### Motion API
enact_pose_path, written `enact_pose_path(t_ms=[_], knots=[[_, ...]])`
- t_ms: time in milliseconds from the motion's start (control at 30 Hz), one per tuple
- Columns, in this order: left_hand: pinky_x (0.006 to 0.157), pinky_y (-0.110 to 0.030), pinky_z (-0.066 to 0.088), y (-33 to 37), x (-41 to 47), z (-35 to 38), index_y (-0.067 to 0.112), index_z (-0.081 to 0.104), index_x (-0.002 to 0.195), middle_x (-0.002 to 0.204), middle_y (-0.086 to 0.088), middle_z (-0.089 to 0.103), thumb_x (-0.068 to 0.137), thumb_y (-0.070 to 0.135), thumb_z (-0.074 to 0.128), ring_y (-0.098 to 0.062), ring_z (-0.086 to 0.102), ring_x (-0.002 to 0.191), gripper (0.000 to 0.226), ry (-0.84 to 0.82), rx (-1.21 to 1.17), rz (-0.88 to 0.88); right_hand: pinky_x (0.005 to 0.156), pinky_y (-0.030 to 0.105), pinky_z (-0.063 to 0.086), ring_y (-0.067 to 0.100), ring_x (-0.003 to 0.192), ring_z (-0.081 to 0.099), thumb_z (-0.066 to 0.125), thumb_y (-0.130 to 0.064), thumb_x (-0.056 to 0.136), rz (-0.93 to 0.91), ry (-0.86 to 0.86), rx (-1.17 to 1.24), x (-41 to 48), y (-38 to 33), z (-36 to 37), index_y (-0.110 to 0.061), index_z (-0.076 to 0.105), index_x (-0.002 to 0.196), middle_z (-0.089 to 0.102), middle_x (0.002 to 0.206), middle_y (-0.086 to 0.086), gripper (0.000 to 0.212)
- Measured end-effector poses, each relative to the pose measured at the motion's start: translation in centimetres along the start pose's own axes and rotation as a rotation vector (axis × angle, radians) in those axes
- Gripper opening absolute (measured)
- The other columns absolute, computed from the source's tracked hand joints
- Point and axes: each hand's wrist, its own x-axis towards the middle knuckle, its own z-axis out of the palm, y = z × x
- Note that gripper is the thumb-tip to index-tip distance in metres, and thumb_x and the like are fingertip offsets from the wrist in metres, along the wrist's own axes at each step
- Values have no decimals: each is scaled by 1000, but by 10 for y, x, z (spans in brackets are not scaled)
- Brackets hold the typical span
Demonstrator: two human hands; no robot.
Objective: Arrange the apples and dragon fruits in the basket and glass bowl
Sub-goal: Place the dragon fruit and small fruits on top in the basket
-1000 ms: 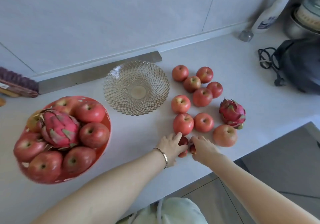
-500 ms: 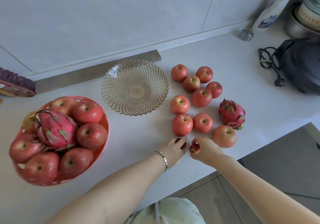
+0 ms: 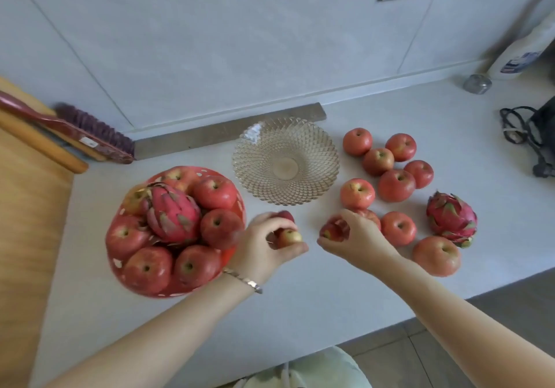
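- Pale grey countertop [image 3: 300, 312] against a grey tiled wall; brush at the back left corner, black cord at the right edge.
- Red plastic basket [image 3: 120, 270] near the left edge, heaped with apples and one pink dragon fruit [image 3: 172, 212].
- Clear patterned glass bowl [image 3: 286, 160] near the back edge, empty.
- Left hand [image 3: 261, 245] fingers closed on a small red-yellow apple [image 3: 289, 236]; right hand [image 3: 357, 236] gripping a small dark red apple [image 3: 333, 231].
- Loose apples and a second dragon fruit [image 3: 452, 218] sit right of the bowl.
- Judgement: lower each small apple into the bowl centre gently; glass may chip.
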Motion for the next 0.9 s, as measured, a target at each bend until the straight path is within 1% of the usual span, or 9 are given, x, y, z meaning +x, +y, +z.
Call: enact_pose_path(t_ms=[133,200,267,333,433,533,633,767,900], knots=[[73,1,39,-10,-18,-80,13,68,79,92,2,56,60,9,83,16,51,90,24,205,72,87,57,2,38,-1,61,54,74,-25,70,-179,-63,151,9,-73,22,-19,58,99,60,81,-11,34],[68,-1,44,-18,-28,-108,17,67,80,97,-5,56,61,8,82,12,54,90,26,272,74,79,63,6,41,4,61,55,76,-20,69,-314,-100,169,10,-105,38,-14,60,99,62,84,-4,35],[67,-1,44,-28,-37,-128,22,65,77,101,-10,57,61,5,81,10,57,87,29,360,77,59,73,20,45,14,78,56,76,-20,67,-424,-116,131,10,-132,59,-12,62,101,60,95,5,38],[67,-2,46,-36,-45,-140,30,63,75,106,-11,58,62,5,81,3,61,84,33,440,33,-7,74,23,42,20,88,56,75,-23,68,-505,-130,62,12,-151,83,-13,62,105,54,105,7,40],[67,-9,52,-48,-56,-152,33,62,77,105,-10,61,63,9,80,-14,65,86,32,493,-33,-74,77,34,45,29,100,53,66,-25,75,-616,-157,-219,17,-164,114,-11,56,113,53,111,10,42],[68,-15,55,-53,-61,-158,29,64,79,102,-9,61,64,11,80,-19,65,86,29,492,-64,-100,88,42,41,32,106,48,62,-25,76,-632,-91,-434,17,-160,128,-11,56,114,58,111,10,42],[66,-13,55,-57,-62,-159,28,64,78,100,0,58,63,9,80,-11,64,82,30,481,-69,-125,91,44,42,35,108,50,68,-29,72,-645,-19,-422,14,-151,131,-14,61,113,58,118,11,44],[62,-7,49,-59,-59,-158,22,66,77,89,2,62,62,7,81,0,62,72,26,410,-73,-165,108,40,25,29,126,29,66,-33,74,-597,-152,-220,11,-152,122,-22,38,136,34,141,5,69],[64,-9,50,-50,-52,-160,35,68,71,75,13,72,61,17,84,-1,67,71,26,146,-219,-198,100,30,37,22,118,47,68,-11,70,-804,-255,7,8,-172,110,-15,49,129,51,128,7,62]])
